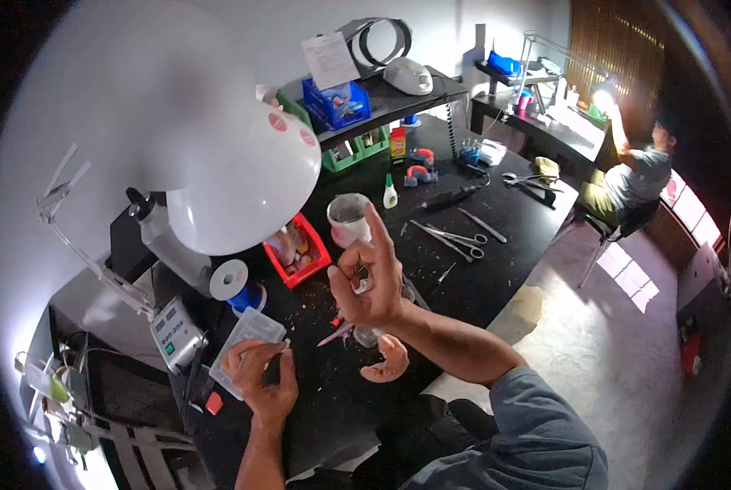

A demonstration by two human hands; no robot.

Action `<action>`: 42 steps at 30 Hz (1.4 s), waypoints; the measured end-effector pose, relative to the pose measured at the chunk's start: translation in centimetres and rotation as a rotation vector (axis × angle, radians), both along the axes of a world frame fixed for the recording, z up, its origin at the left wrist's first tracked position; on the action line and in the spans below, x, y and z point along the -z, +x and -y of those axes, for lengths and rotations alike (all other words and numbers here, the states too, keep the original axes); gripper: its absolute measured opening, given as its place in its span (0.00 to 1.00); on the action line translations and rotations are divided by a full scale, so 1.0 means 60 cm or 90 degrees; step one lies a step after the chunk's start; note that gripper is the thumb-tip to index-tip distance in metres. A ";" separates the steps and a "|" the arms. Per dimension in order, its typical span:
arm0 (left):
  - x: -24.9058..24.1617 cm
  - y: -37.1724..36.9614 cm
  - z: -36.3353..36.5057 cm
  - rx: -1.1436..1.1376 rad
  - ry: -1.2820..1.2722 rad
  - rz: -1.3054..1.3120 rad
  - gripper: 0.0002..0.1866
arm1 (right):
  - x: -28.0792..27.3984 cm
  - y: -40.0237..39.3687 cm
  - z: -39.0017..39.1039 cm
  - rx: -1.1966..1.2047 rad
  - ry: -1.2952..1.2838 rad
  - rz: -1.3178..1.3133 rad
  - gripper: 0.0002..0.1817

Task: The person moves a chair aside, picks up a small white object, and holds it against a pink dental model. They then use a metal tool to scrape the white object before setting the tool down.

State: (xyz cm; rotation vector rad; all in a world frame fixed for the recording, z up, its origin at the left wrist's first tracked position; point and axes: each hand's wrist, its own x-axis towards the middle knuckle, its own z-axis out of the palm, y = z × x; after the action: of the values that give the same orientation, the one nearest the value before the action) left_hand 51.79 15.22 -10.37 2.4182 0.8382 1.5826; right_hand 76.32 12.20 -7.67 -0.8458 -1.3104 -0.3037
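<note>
Between the left hand's [261,377] pinched fingertips sits a tiny item, too small to identify; judged light, easily dropped, best held by a fingertip pinch. Touching that hand on its far side: clear plastic box [247,335], contents not discernible. Right hand [371,279] is raised, fingers curled around something small, index extended; grip contents unclear. Below it lies a pink dental cast [387,362]. Beyond it, a white cup [348,219]; left of that, a red bin [300,249] holding small pieces.
</note>
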 end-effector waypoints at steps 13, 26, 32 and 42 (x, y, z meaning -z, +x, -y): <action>0.010 -0.005 -0.007 -0.003 -0.024 0.031 0.11 | 0.012 -0.010 -0.010 -0.043 -0.048 0.055 0.48; 0.000 -0.007 -0.002 0.000 0.031 0.046 0.10 | 0.009 -0.016 -0.010 -0.078 -0.132 0.106 0.50; 0.008 -0.007 -0.009 0.014 -0.023 0.083 0.11 | 0.012 -0.030 -0.017 -0.186 -0.178 0.306 0.25; 0.003 -0.010 -0.010 0.013 -0.050 0.059 0.10 | 0.028 -0.053 -0.007 -0.266 -0.278 0.303 0.12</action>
State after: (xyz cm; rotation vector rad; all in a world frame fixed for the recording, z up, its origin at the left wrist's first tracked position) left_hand 51.17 15.80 -10.54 2.2742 0.8414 1.6081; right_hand 73.12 12.64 -9.32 -0.8612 -2.0049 0.1329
